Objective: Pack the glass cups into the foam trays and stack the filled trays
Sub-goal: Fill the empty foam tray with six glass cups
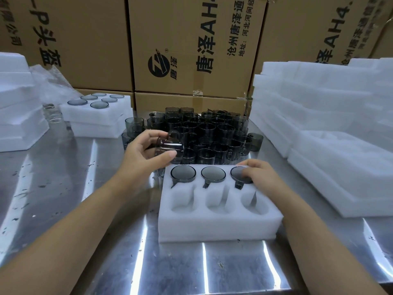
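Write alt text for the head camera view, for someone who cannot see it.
A person's left hand holds a smoky glass cup while the right hand rests on the rightmost cup of three seated in a foam tray on a steel table; its three near pockets are empty. Behind stand loose cups, foam stacks and cardboard boxes.

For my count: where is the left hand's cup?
The cup is centre-left in the head view, beyond the foam tray, in front of the loose cups.

Smoky-grey cups point(212, 133), white foam tray point(217, 222)
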